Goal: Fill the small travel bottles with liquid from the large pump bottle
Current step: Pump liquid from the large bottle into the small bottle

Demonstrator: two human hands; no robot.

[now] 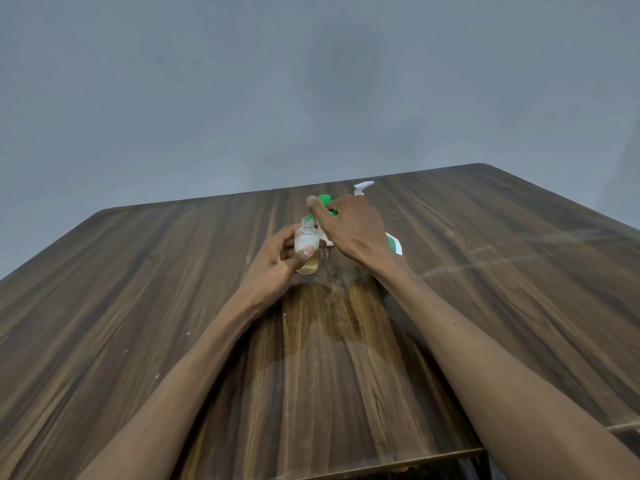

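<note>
My left hand (282, 258) grips a small clear travel bottle (307, 241) with its cap off, holding it upright just above the table; yellowish liquid sits in its lower part. My right hand (349, 230) rests on top of the green pump head (325, 199) of a large pump bottle, fingers over the pump, whose spout points at the small bottle's mouth. The large bottle's body is mostly hidden behind my right hand; a white and green label (394, 244) shows at its right.
A second white pump head (363, 187) stands just behind my right hand. The wooden table (138, 306) spreads wide on both sides, with its far edge against a grey wall and its near edge at the bottom right.
</note>
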